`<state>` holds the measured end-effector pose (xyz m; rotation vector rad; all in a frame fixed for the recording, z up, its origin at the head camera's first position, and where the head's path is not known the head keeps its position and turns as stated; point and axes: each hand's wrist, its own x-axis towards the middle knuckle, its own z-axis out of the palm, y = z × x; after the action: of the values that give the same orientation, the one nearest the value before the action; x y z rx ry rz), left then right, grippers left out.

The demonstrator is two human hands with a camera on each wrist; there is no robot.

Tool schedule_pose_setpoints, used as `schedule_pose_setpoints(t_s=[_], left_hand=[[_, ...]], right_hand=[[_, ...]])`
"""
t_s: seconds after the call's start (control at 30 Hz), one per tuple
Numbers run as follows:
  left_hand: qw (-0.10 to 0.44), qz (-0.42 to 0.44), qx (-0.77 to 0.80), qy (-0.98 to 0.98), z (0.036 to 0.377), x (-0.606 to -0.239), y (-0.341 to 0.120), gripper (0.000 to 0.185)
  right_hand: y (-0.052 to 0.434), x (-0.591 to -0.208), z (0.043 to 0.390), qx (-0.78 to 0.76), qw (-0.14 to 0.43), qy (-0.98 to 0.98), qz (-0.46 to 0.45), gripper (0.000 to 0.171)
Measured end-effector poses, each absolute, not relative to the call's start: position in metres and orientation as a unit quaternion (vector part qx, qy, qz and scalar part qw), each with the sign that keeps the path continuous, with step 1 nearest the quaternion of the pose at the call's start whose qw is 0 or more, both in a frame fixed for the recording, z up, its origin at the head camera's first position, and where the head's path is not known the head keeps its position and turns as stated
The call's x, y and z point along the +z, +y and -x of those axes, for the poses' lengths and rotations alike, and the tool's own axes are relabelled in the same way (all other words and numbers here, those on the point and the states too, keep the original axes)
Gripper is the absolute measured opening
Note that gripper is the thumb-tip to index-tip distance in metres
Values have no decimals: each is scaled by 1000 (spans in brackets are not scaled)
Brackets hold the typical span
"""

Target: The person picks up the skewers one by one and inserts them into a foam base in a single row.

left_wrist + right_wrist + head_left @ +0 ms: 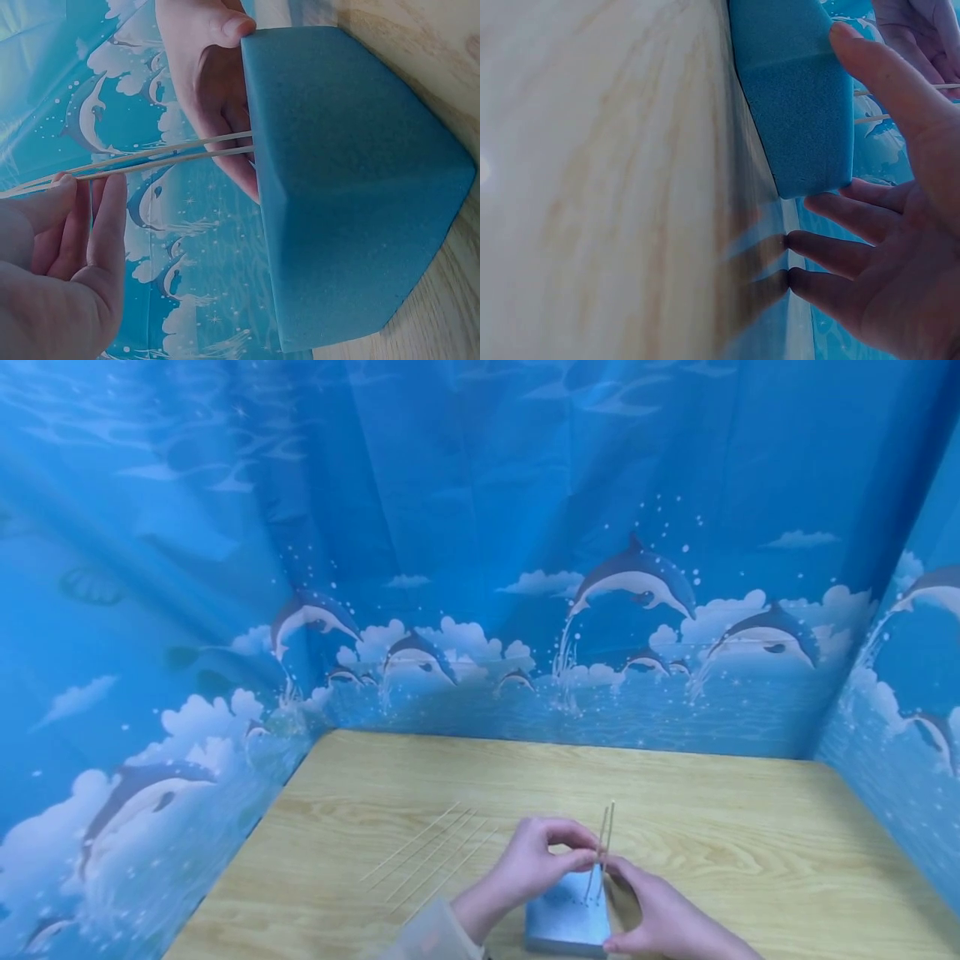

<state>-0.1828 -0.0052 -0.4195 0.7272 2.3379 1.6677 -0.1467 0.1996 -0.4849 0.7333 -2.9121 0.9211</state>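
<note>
Thin sticks point(180, 154) seated upright in foam block point(345, 187).
Left hand point(536, 860) pinches one light, brittle stick mid-shaft; right hand point(660, 914), fingers relaxed, steadies soft block.

Staged recording booth, not a lived-in room. Light wood-grain desk point(675, 810) boxed in on three sides by a blue plastic curtain point(480, 527) printed with dolphins, clouds and sea spray; it hangs in folds and meets the desk edges at back, left and right. No furniture, walls or windows visible beyond it. Sparse craft-type setup on the desk: a blue foam block point(567, 920) and thin wooden sticks point(431, 856) laid in a row. Even indoor light.
</note>
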Motion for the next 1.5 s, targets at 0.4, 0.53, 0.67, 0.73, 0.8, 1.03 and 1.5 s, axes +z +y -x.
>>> schedule_pose_setpoints(t_s=[0.4,0.53,0.67,0.73,0.8,1.03,1.5], left_hand=[[92,-226,599,762,199,-420,-34,19],[110,-180,625,752,207,-413,-55,21],[109,-146,624,760,215,-407,-78,23],[102,-134,612,773,220,-405,-90,24],[97,-120,597,787,224,-403,-103,25],[87,-82,569,814,234,-404,-136,26],[142,-54,538,829,249,-422,-179,30]], right_hand=[[199,-483,147,302,-26,-928,-217,100],[199,-481,147,304,-31,-927,-218,102],[198,-478,150,321,-73,-922,-204,105],[198,-477,152,330,-91,-919,-194,106],[198,-477,153,332,-96,-919,-189,106],[199,-478,153,327,-105,-918,-198,105],[200,-479,151,307,-83,-924,-212,105]])
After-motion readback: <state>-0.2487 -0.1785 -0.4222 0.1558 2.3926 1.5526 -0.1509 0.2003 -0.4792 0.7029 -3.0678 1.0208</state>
